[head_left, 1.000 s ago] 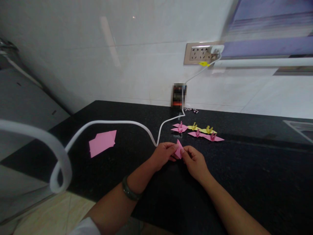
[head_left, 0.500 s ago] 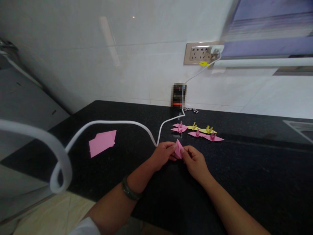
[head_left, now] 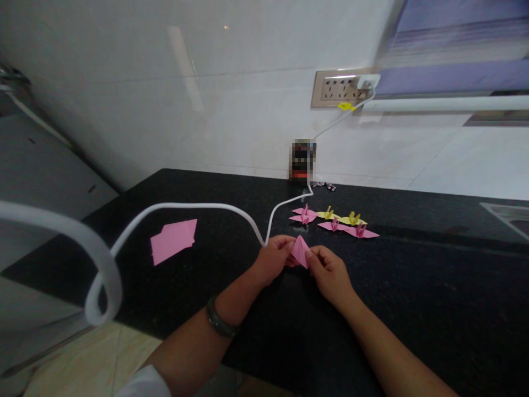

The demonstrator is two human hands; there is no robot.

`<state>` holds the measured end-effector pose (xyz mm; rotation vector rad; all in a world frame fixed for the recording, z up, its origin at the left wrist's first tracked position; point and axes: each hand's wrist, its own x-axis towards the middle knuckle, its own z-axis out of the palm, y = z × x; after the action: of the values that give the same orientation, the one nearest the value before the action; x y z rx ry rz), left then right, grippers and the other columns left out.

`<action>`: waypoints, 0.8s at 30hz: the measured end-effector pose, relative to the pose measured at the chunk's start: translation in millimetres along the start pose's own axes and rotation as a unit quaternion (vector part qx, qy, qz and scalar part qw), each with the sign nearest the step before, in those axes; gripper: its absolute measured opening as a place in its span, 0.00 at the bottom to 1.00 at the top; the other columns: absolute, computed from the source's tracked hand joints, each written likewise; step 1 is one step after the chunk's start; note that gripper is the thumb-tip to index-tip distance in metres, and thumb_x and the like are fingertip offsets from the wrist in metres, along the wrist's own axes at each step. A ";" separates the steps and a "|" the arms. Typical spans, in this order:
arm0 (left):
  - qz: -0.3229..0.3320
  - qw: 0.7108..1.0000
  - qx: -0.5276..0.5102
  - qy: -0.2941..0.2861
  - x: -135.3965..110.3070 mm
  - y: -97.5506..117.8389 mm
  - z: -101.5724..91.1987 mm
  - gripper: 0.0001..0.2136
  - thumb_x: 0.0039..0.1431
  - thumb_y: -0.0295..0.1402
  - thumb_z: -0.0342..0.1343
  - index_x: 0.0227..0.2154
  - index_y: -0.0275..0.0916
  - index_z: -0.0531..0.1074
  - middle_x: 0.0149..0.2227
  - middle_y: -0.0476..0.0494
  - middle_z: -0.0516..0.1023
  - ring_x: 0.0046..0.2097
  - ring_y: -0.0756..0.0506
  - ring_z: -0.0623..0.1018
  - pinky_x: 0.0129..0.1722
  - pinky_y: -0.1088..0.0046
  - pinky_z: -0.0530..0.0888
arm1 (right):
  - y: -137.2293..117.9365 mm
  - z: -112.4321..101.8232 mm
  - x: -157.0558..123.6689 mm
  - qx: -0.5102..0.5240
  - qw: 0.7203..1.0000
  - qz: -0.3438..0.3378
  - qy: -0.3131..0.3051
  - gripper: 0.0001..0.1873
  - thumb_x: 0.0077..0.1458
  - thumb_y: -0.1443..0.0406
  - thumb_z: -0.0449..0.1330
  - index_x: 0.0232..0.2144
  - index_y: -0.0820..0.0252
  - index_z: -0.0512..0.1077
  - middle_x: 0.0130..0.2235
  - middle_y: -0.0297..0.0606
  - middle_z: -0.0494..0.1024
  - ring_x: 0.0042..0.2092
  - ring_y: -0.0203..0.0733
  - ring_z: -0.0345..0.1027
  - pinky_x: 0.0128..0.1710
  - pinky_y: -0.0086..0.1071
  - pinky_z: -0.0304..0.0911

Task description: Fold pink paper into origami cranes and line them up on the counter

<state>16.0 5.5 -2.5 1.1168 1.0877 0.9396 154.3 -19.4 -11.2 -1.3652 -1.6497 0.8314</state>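
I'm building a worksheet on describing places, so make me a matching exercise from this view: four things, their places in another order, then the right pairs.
Things:
1. folded pink paper
2. flat pink sheets
3. yellow paper cranes
4. dark bangle

Places:
A. around the left forearm
B. beside pink paper cranes
C. held by the left hand and right hand
D. on the black counter, left of both hands

Pairs: 1-C, 2-D, 3-B, 4-A
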 end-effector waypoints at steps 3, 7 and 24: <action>0.008 1.000 0.009 0.004 0.9 -1.3 -0.5 0.10 0.50 0.34 0.47 0.33 0.33 0.67 0.22 0.47 0.71 0.21 0.54 0.70 0.22 0.78 0.68 | 0.2 0.1 -0.2 0.003 1.000 0.000 -0.001 0.12 0.51 0.61 0.48 0.24 0.61 0.65 0.20 0.31 0.63 0.22 0.33 0.56 0.22 0.26 0.52; 0.012 1.000 0.018 0.013 1.3 -2.1 -0.4 0.09 0.49 0.31 0.47 0.34 0.33 0.67 0.23 0.47 0.71 0.22 0.54 0.71 0.23 0.79 0.68 | 0.5 -0.1 0.4 0.009 1.000 0.004 0.002 0.12 0.50 0.61 0.48 0.23 0.61 0.65 0.19 0.31 0.63 0.22 0.33 0.56 0.21 0.26 0.51; 0.074 0.994 0.075 0.022 -1.8 -5.9 -1.3 0.13 0.44 0.40 0.53 0.26 0.33 0.65 0.22 0.49 0.69 0.21 0.55 0.68 0.21 0.80 0.66 | 2.3 -0.3 0.5 0.010 1.000 0.005 0.012 0.12 0.50 0.60 0.48 0.22 0.61 0.64 0.18 0.30 0.62 0.21 0.33 0.56 0.21 0.26 0.51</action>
<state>14.6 2.9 -8.1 1.3203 1.1382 1.0144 155.6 -18.5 -13.0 -1.3664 -1.6133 0.8307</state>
